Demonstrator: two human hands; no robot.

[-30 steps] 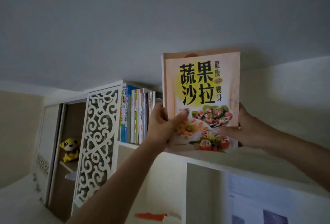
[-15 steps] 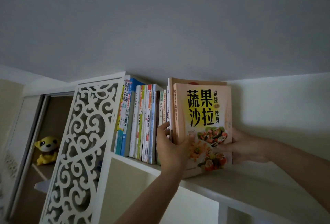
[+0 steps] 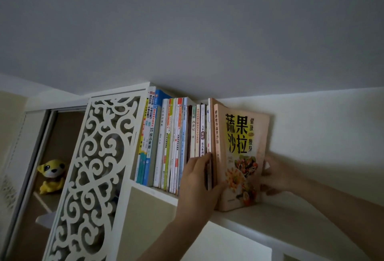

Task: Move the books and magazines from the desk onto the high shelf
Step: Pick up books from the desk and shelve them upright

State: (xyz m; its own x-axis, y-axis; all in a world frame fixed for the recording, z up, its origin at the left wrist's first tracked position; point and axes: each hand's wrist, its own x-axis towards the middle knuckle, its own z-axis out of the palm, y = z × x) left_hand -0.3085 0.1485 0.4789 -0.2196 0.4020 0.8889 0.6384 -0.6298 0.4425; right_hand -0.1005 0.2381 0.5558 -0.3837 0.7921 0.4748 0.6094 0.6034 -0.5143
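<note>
Peach-covered salad cookbook (image 3: pixel 242 156) now stands upright on the high shelf (image 3: pixel 280 219), bottom edge down on the board. A second ago I had it lifted clear in front of the wall, well right of the row; half a second ago it was just meeting the row. Now it sits flush at the right end of the row of books (image 3: pixel 172 142), spine facing me, with a taller tan book (image 3: pixel 211 127) between it and the rest. My left hand (image 3: pixel 197 179) grips the near spine edge, thumb round on the cover, fingers lying over the neighbouring spines. My right hand (image 3: pixel 274 175) is at the far right edge of the cover, fingers curled on it, mostly in shadow, so exact contact is hard to read. Judgement: this book is basically placed; what remains is squaring it up and letting go. It may tip right once released, nothing props that side. White fretwork panel (image 3: pixel 95 167) bounds the row at left, yellow plush toy (image 3: pixel 51 175) sits beyond it.
</note>
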